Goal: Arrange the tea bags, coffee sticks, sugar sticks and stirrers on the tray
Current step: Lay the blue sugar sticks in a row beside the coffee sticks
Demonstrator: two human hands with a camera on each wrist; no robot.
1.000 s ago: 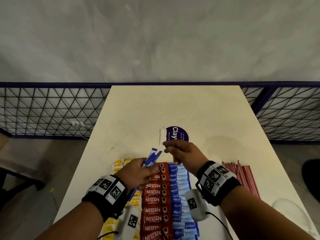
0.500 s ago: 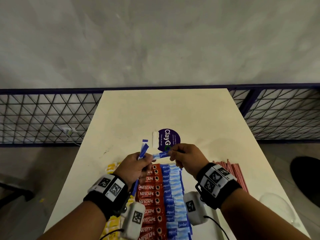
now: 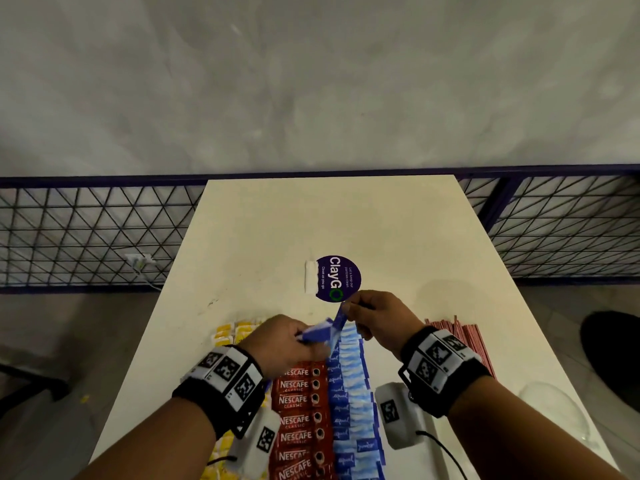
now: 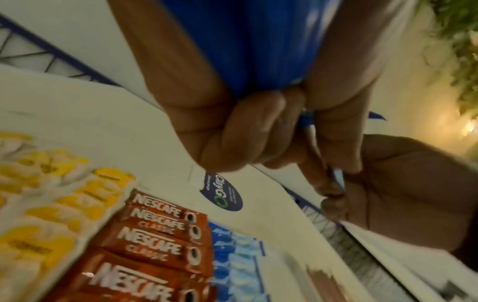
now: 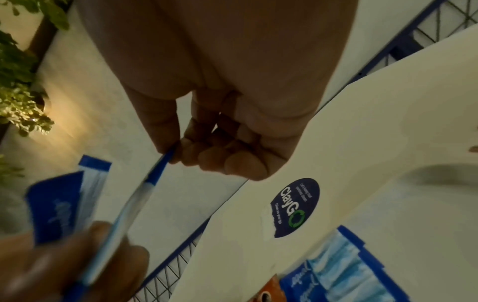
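Note:
My left hand [image 3: 294, 344] grips a small bunch of blue sugar sticks [image 3: 317, 336] above the near end of the table [image 3: 329, 220]. My right hand [image 3: 367, 313] pinches the top end of one blue sugar stick [image 3: 341, 318] between thumb and forefinger, its lower end still at my left hand. In the right wrist view that stick [image 5: 137, 202] runs down to the left hand's fingers [image 5: 77, 263]. Below lie columns of yellow tea bags [image 3: 232, 336], red coffee sticks [image 3: 298, 403] and blue sugar sticks [image 3: 353, 393]. Red stirrers [image 3: 464, 341] lie to the right.
A round purple sticker [image 3: 337, 278] marks the table's middle, with bare tabletop beyond it. A clear glass dish [image 3: 554, 414] sits at the near right edge. Wire mesh fencing [image 3: 86, 233] runs behind the table on both sides.
My right hand has taken hold of one sugar stick from the left hand's bunch and drawn its end up and to the right. The left hand's bunch has tilted over towards the right.

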